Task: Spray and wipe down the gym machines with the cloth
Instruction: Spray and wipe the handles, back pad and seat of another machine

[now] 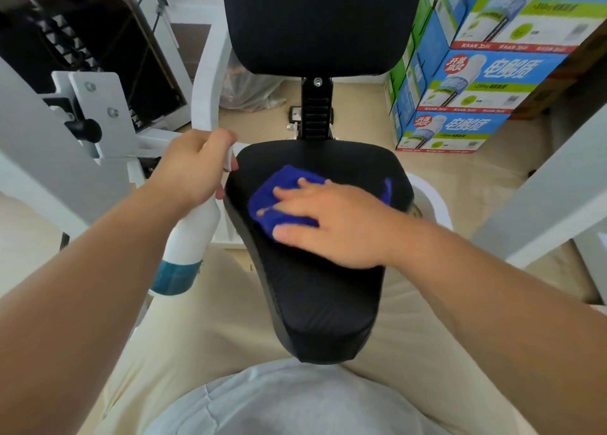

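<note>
The right hand [331, 219] presses flat, fingers spread, on the blue cloth [279, 201] at the seat's [322, 296] back half; better to sweep forward in overlapping strokes; the left hand [193, 168] grips the spray bottle [190, 241] beside the seat.

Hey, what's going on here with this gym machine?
A person is cleaning the machine's black seat pad. Their right hand presses a blue cloth flat against the pad's far half, fingers spread. Their left hand grips a white spray bottle near its top, beside the seat. The backrest stands beyond, and printed boxes are stacked to the right.
</note>
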